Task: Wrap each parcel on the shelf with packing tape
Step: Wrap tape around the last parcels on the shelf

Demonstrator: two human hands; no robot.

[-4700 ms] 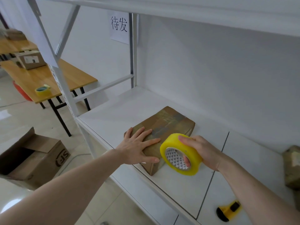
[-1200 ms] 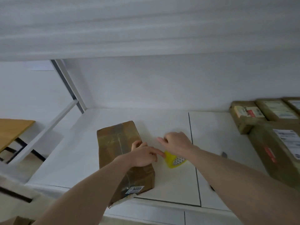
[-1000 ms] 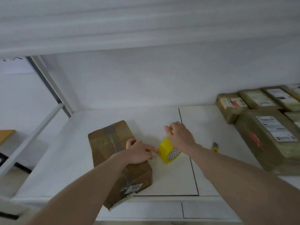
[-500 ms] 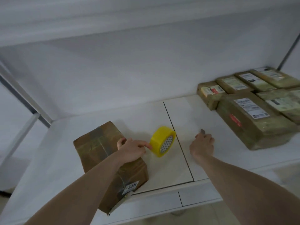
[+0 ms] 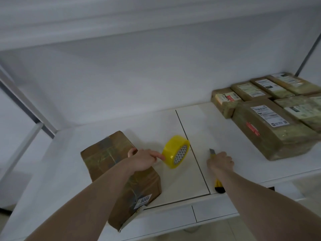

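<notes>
A brown taped parcel [image 5: 111, 157] lies at the front left of the white shelf [image 5: 199, 122], a "5005" label on its near end. My left hand [image 5: 142, 160] rests on the parcel's right edge, its forefinger stretched out against a yellow roll of packing tape [image 5: 175, 151] standing on edge just to the right. A clear strip of tape seems to run from the roll to the parcel. Right of the roll, my right hand [image 5: 220, 161] grips a yellow utility knife [image 5: 216, 171], blade end pointing to the back wall.
Several wrapped, labelled parcels [image 5: 267, 129] are stacked at the shelf's right end. An upper shelf [image 5: 121, 26] hangs low overhead. Grey uprights stand at the left [image 5: 26, 105] and the far right [image 5: 311, 47]. The shelf's front edge [image 5: 191, 216] is near my forearms.
My right hand let go of the tape roll, moved right and took hold of the utility knife. The left hand stayed on the parcel, finger against the roll.
</notes>
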